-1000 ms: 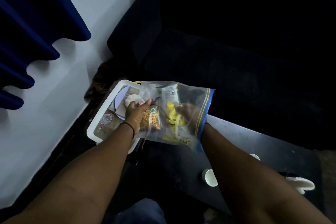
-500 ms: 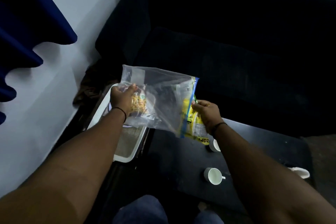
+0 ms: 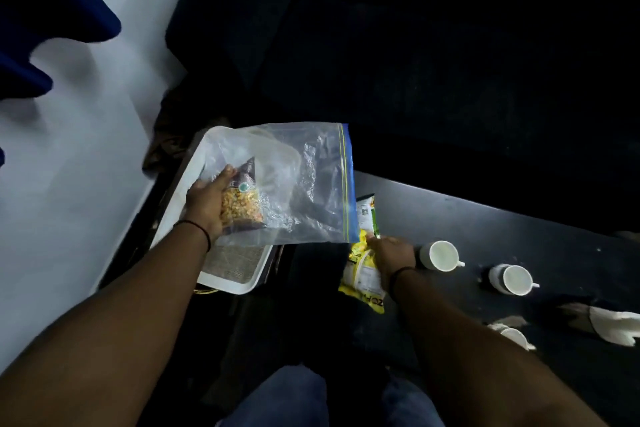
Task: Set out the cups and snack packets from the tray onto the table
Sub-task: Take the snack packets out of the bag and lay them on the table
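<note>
— Snack packets: where are they right now?

— Two spots. The left hand (image 3: 207,204) is curled round the near left end of a clear zip bag (image 3: 294,180), and through the plastic it grips one orange snack packet (image 3: 242,204) inside. The bag hangs above the white tray (image 3: 239,282), its blue zip edge pointing right.

— And the right hand (image 3: 391,251)?

— It's down on the dark surface (image 3: 519,218), fingers pinching the yellow snack packet (image 3: 360,274), which lies flat there, just right of the bag's zip edge. A green-topped packet (image 3: 369,215) sits touching it on the far side, half tucked under the bag's corner.

— Cups?

— Two white cups on the surface, right of that hand. The nearer cup (image 3: 440,255) is just beside the wrist, the second cup (image 3: 514,279) a little further right, both upright, handles to the right.

— Anything else out there?

— White objects at the near right edge (image 3: 613,324), too blurred to name. The tray rests left of the surface, woven mat showing in its near end. Beyond it all, a dark sofa (image 3: 415,62); at far left, a pale wall (image 3: 69,166) and blue curtain (image 3: 41,3).
</note>
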